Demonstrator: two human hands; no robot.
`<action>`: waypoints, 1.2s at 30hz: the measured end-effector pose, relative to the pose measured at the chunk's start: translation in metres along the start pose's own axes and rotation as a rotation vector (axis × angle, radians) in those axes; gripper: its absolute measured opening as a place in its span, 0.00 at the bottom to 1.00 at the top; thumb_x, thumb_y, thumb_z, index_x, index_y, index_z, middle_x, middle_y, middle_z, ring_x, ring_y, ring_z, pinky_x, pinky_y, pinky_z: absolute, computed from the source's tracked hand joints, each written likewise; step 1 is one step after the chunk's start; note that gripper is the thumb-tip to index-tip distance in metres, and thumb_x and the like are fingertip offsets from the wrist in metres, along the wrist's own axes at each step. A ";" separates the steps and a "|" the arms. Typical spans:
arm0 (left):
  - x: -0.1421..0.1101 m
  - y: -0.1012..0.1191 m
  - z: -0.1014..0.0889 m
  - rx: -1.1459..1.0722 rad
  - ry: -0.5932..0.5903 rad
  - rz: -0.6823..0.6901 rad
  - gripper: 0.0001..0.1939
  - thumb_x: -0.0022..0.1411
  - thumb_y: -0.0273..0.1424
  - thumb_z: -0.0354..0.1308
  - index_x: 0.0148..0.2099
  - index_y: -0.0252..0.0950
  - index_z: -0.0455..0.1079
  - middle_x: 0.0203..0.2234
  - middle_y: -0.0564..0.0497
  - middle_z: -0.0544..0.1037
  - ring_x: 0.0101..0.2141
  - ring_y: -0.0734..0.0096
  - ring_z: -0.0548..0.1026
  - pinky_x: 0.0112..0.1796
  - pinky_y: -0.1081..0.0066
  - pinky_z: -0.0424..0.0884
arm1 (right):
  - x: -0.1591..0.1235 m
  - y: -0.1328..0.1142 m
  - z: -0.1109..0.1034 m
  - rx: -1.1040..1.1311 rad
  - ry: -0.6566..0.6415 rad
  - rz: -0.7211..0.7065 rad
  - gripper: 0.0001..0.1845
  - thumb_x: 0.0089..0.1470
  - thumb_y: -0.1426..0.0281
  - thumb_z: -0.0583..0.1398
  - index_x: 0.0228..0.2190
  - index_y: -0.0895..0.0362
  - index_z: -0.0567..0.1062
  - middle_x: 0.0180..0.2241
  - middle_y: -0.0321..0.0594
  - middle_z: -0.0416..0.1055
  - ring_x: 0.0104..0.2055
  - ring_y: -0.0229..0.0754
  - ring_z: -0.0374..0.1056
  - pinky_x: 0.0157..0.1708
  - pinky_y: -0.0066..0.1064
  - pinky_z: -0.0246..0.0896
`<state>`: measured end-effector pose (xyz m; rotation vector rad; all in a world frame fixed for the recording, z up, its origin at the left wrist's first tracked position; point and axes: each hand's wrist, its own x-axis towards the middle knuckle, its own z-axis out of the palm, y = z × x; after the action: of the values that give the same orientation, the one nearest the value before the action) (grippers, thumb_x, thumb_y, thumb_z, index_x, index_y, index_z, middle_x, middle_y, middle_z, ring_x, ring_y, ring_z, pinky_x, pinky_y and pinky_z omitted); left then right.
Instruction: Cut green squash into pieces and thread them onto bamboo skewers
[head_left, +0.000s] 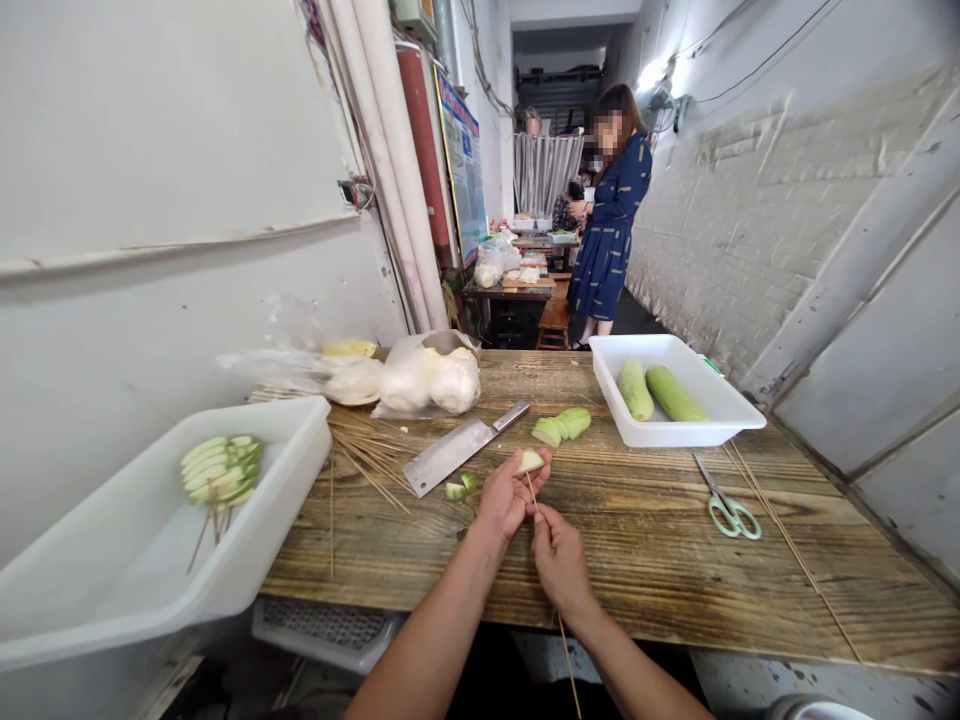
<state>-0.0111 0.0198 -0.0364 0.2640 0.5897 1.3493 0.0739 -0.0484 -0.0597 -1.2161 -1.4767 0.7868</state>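
Observation:
My left hand (508, 492) pinches a pale green squash slice (531, 461) above the wooden table (652, 540). My right hand (559, 560) grips a thin bamboo skewer (534, 498) whose tip reaches up into the slice; the skewer's tail runs down below my wrist. A row of cut slices (562, 425) lies just beyond my hands. A cleaver (461, 448) rests on the table to the left of them, with two small green offcuts (460, 487) by its blade.
A white tub (296, 480) at left holds skewered slices (220, 468). Loose skewers (367, 450) and plastic bags (420, 380) sit behind it. A white tray (739, 410) holds two whole squashes (660, 392). Scissors (727, 505) lie at right. A person (611, 220) stands far down the corridor.

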 end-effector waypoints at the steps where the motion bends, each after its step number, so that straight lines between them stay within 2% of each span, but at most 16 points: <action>1: 0.000 0.000 0.000 -0.003 -0.001 -0.006 0.08 0.60 0.26 0.53 0.34 0.25 0.70 0.33 0.39 0.77 0.37 0.65 0.76 0.38 0.70 0.74 | 0.000 0.000 0.000 0.003 0.002 0.000 0.18 0.56 0.65 0.48 0.35 0.59 0.76 0.17 0.36 0.68 0.22 0.39 0.65 0.23 0.26 0.58; 9: -0.001 0.002 0.002 -0.019 -0.025 -0.042 0.09 0.60 0.27 0.51 0.35 0.25 0.70 0.34 0.39 0.77 0.37 0.66 0.76 0.40 0.68 0.73 | 0.000 0.001 0.002 0.023 0.025 -0.015 0.18 0.56 0.66 0.49 0.35 0.59 0.76 0.16 0.35 0.66 0.22 0.39 0.64 0.22 0.26 0.58; 20: -0.002 -0.001 0.004 0.038 -0.049 0.013 0.07 0.59 0.27 0.53 0.35 0.27 0.70 0.34 0.40 0.77 0.38 0.66 0.76 0.43 0.66 0.71 | 0.002 0.000 0.002 0.008 0.031 -0.003 0.18 0.57 0.66 0.48 0.35 0.60 0.75 0.16 0.33 0.64 0.17 0.36 0.57 0.16 0.25 0.50; 28: -0.005 -0.003 0.006 0.118 -0.096 0.071 0.08 0.58 0.29 0.56 0.37 0.28 0.70 0.37 0.40 0.77 0.38 0.66 0.75 0.41 0.68 0.72 | 0.002 0.000 0.002 0.015 0.038 -0.005 0.18 0.57 0.66 0.47 0.36 0.60 0.75 0.17 0.35 0.66 0.21 0.39 0.63 0.21 0.26 0.56; 32: -0.006 -0.005 0.006 0.142 -0.117 0.077 0.08 0.58 0.29 0.56 0.38 0.29 0.70 0.38 0.41 0.77 0.39 0.66 0.75 0.41 0.67 0.72 | 0.003 0.002 0.002 0.020 0.032 -0.011 0.19 0.58 0.67 0.47 0.37 0.60 0.75 0.23 0.39 0.72 0.24 0.39 0.66 0.24 0.27 0.60; 36: -0.007 -0.007 0.005 0.150 -0.125 0.062 0.09 0.57 0.30 0.57 0.39 0.28 0.70 0.38 0.40 0.76 0.39 0.65 0.75 0.41 0.66 0.72 | 0.004 0.000 0.002 0.052 0.045 -0.049 0.18 0.58 0.68 0.48 0.40 0.58 0.75 0.34 0.44 0.76 0.35 0.41 0.71 0.33 0.29 0.65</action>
<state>-0.0034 0.0128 -0.0338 0.4892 0.5822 1.3392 0.0723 -0.0447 -0.0586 -1.1479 -1.4353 0.7559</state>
